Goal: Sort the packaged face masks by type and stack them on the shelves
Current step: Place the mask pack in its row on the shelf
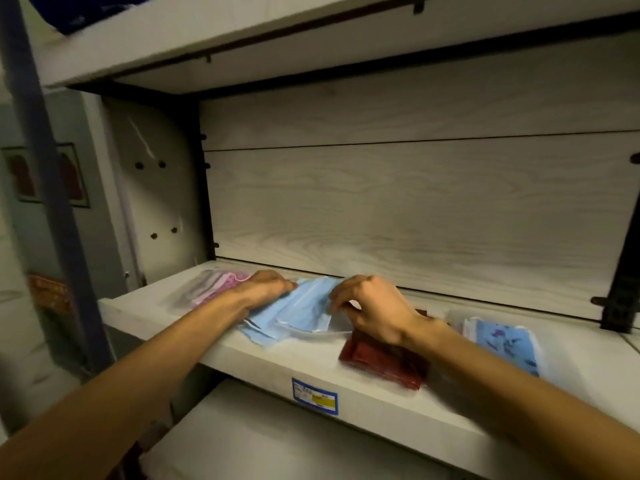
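Observation:
On the pale wooden shelf [242, 355] lies a loose pile of light blue packaged masks [294, 313]. My left hand [266, 285] rests flat on the pile's left side, fingers stretched out. My right hand [370, 306] pinches the clear wrapper at the pile's right edge. A pink pack [214, 285] lies to the left, partly under my left wrist. A dark red pack [381, 362] sits at the shelf's front edge beneath my right wrist. A blue patterned pack [502, 341] lies to the right.
A wood-grain back panel [415, 202] closes the shelf behind. An upper shelf [173, 46] hangs overhead and a lower shelf [277, 445] shows below. A blue price label [314, 395] is on the shelf's front edge. A blue upright post [45, 168] stands at the left.

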